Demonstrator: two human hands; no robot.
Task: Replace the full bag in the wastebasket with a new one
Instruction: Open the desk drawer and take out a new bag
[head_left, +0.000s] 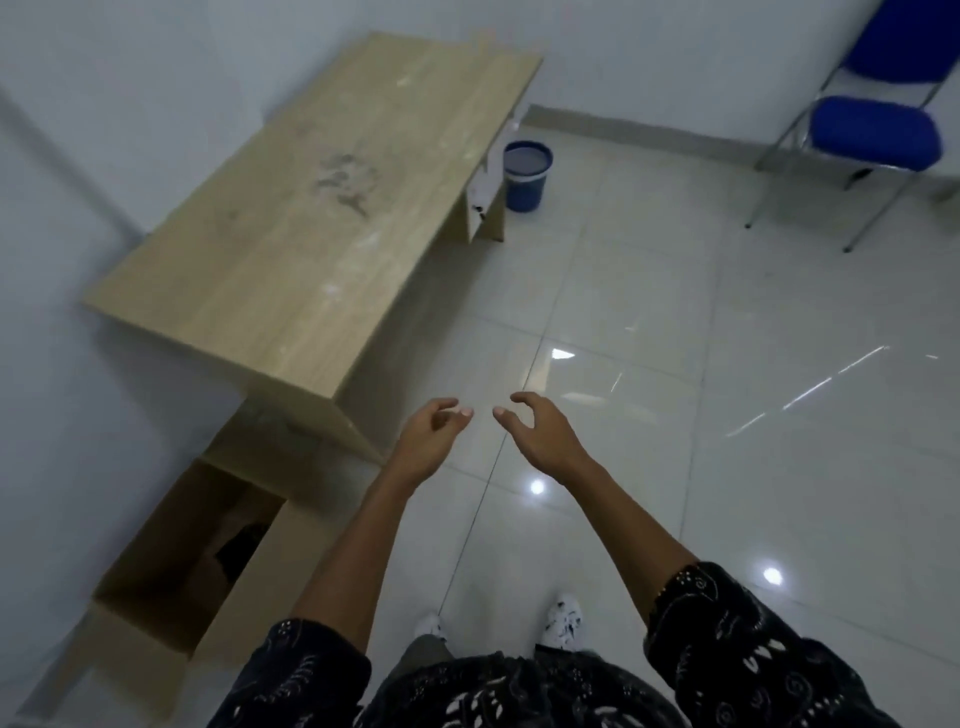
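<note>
1 blue wastebasket (527, 179) stands on the tiled floor (675, 312) at the far end of 1 wooden desk (311, 208), well apart from the 2 hands and beyond them. The left hand (426, 441) and right hand (540, 434) hover near each other, fingers loosely curled, holding nothing. 1 open cardboard box (156, 597) sits left; 1 blue chair (872, 132) far right.

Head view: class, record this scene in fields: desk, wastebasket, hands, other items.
desk: wooden desk, top smudged
wastebasket: blue wastebasket on the floor beside the desk's far end; contents unclear
hands: left hand and right hand hold nothing, fingers loosely curled, well short of the wastebasket
other: blue chair; open box
</note>
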